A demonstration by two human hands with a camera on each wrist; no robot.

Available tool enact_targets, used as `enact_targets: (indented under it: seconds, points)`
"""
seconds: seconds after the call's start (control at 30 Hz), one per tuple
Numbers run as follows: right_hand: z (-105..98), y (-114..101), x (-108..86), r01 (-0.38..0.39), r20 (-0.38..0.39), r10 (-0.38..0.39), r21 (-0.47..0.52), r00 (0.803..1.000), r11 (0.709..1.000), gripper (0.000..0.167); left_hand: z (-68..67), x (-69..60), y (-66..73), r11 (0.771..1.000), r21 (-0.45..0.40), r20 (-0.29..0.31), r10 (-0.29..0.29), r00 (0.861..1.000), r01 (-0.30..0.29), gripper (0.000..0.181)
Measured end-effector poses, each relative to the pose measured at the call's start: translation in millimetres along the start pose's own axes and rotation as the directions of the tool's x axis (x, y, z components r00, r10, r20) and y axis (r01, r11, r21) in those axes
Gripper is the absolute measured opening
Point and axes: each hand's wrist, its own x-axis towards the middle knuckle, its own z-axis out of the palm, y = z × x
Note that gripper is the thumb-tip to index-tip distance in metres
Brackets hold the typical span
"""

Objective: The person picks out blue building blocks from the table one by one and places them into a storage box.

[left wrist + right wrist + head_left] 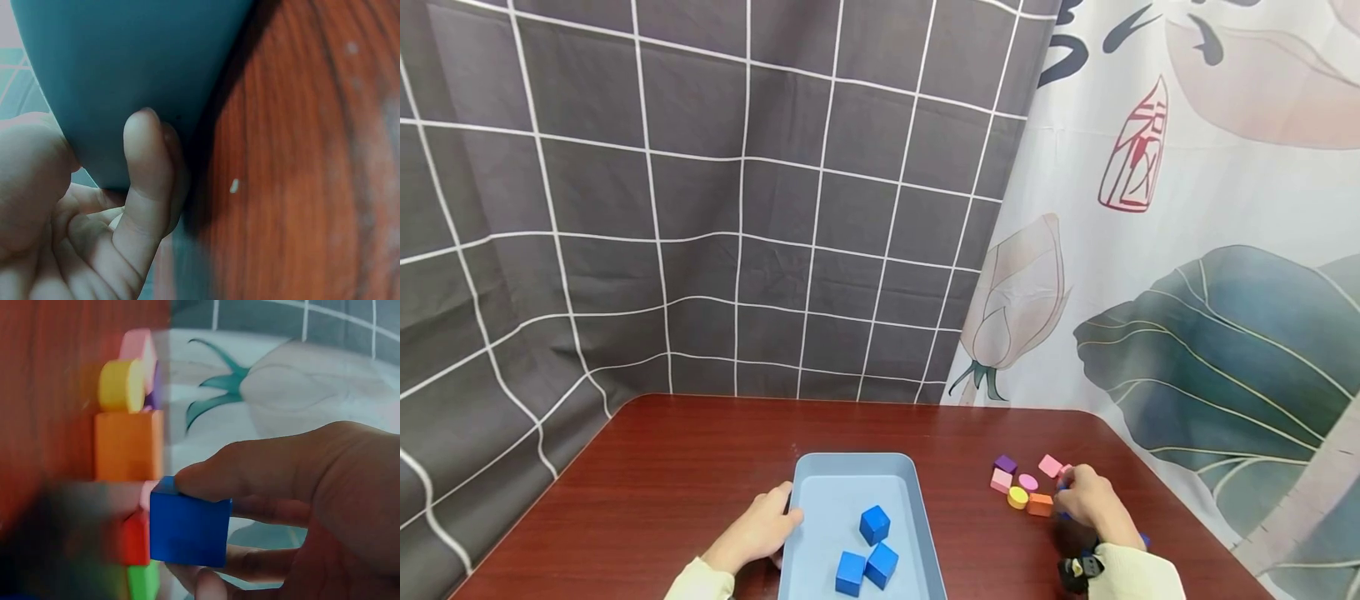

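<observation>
My left hand (758, 527) grips the left edge of a light blue tray (822, 492), with the thumb near the rim. The left wrist view shows fingers against the tray's outer wall (131, 62). Three blue cubes lie in the tray: one cube (874, 526) stands apart, while a second (850, 573) and a third (881, 565) sit close together. To the right, my right hand (1096, 504) pinches another blue cube (189, 531) between thumb and fingers, above a group of coloured blocks. In the head view the hand largely hides that cube.
Near the right hand are an orange block (1040, 505), a yellow cylinder (1017, 498), a purple block (1004, 464) and several pink pieces. Red (135, 539) and green (144, 581) blocks show in the right wrist view. Curtains hang behind the brown table (715, 442).
</observation>
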Motion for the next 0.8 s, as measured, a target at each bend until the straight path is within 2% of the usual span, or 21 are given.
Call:
enact_targets:
  seconds: [0.17, 0.27, 0.4, 0.6, 0.8]
  points:
    - [-3.7, -24.1, -2.0, 0.015, -0.022, -0.014, 0.012, 1.0, 1.0, 0.034, 0.5, 0.1, 0.4, 1.0, -0.007, 0.002, 0.004, 1.0, -0.004, 0.028]
    - [-1.3, -38.1, -2.8, 0.041, -0.067, -0.038, 0.031, 0.997, 0.999, 0.034, 0.9, -0.1, 0.8, 1.0, -0.005, -0.001, 0.01, 1.0, -0.01, 0.027]
    - [6.4, -59.1, -4.1, 0.123, -0.145, -0.116, 0.04, 0.983, 0.992, 0.032, 1.0, -0.7, 1.3, 1.0, -0.01, -0.002, 0.007, 1.0, -0.007, 0.026]
    - [20.9, -90.9, -10.3, 0.279, -0.244, -0.268, 0.01, 0.932, 0.96, 0.031, 0.5, -1.5, 3.1, 1.0, -0.024, 0.004, 0.0, 1.0, 0.0, 0.024]
    - [34.2, -112.9, -15.4, 0.421, -0.357, -0.391, 0.007, 0.848, 0.907, 0.024, 0.3, -1.6, 4.3, 1.0, -0.026, 0.011, -0.004, 1.0, 0.005, 0.022]
